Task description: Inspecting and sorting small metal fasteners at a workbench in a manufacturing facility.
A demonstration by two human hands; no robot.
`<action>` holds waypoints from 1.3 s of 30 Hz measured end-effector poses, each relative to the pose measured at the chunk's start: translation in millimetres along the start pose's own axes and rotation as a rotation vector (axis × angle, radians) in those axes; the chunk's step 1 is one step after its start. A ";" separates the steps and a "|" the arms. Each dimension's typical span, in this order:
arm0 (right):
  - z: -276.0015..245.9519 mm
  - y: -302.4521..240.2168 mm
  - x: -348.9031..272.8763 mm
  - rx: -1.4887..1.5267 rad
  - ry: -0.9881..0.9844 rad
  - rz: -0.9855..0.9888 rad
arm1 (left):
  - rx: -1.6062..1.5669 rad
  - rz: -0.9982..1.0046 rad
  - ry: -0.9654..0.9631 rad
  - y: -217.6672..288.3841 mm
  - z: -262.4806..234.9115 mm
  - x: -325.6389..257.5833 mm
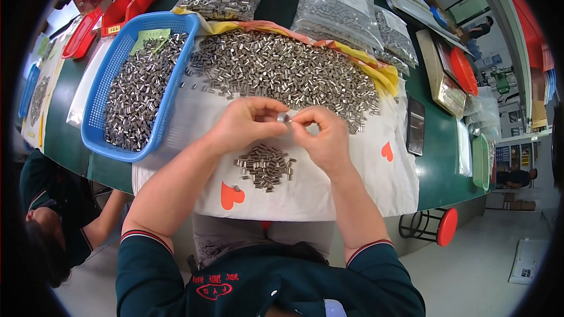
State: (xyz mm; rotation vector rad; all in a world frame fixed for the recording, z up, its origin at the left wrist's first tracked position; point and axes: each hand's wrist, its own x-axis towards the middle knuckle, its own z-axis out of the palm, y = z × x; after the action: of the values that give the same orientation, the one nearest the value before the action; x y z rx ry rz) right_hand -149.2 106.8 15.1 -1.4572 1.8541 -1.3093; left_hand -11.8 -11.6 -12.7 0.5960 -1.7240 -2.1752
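Observation:
My left hand [251,122] pinches a small round metal piece [283,117] between thumb and fingertips, over the white cloth. Close against it, the fingertips of my right hand [322,135] are pressed together at the piece's right side. Whatever they grip there is too small to name. Just below both hands lies a little pile of short metal cylinders [264,167]. Beyond them spreads a large heap of similar cylinders [276,64], bordered by a yellow and orange cloth [385,76].
At left stands a blue perforated basket [88,123] holding many cylinders. Clear bags of metal parts [338,9] line the back. A black phone [415,126] lies at right on the green table [443,167]. Another person [59,217] sits at lower left; a red stool [446,226] stands lower right.

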 end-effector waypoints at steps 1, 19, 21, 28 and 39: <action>-7.4 3.2 -0.8 0.077 0.074 0.026 | -0.056 0.025 0.048 1.9 -3.7 3.9; -19.9 13.5 6.1 0.358 0.219 0.077 | 0.040 -0.032 -0.014 0.5 -2.8 6.1; -22.3 13.5 5.5 0.319 0.215 0.094 | 0.043 -0.019 0.001 -0.5 -1.3 7.6; -31.6 9.7 8.6 0.449 0.223 0.244 | 0.072 -0.013 0.017 -5.0 -4.6 7.6; -194.5 117.9 13.6 -0.871 0.617 0.344 | 0.094 -0.041 -0.038 -4.5 0.8 6.1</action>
State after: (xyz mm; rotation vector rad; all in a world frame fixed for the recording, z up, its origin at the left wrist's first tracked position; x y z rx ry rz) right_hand -367.1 172.2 4.1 -1.0083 3.1817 -0.8443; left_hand -17.3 -12.8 -17.7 0.6228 -1.8581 -2.1559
